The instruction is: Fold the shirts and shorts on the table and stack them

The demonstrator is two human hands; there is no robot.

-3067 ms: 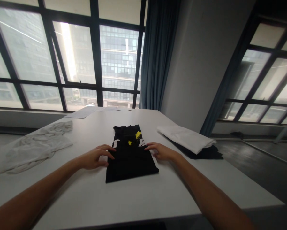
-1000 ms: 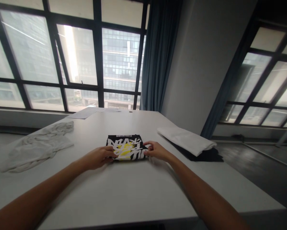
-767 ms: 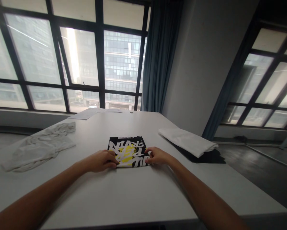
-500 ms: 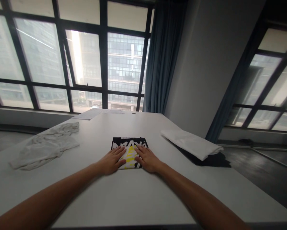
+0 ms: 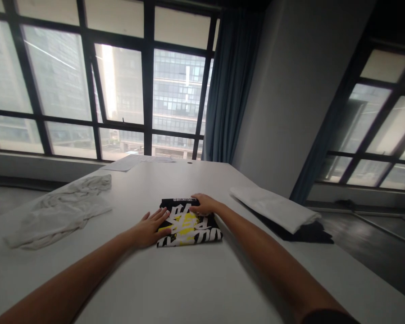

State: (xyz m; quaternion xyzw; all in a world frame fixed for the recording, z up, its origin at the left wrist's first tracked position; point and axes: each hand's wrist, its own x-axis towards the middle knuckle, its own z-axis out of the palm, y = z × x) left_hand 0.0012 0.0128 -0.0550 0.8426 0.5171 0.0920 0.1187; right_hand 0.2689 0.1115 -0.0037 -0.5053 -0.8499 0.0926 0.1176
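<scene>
A folded black shirt [image 5: 192, 227] with white and yellow lettering lies on the white table [image 5: 188, 288] in front of me. My left hand [image 5: 151, 228] lies flat on its left edge, fingers spread and pointing away. My right hand [image 5: 204, 204] reaches over the shirt and rests on its far right corner, fingers curled over the edge. Whether it grips the cloth or only presses on it cannot be told.
A crumpled white garment [image 5: 60, 211] lies at the left of the table. A folded white garment [image 5: 276, 209] sits on a dark one [image 5: 310, 234] at the right edge. Papers [image 5: 131, 162] lie at the far end, by the windows.
The long black shirt was folded into a small square showing its print. Both hands pressed flat on it; now my right hand has moved to the far corner and my left to the left edge.
</scene>
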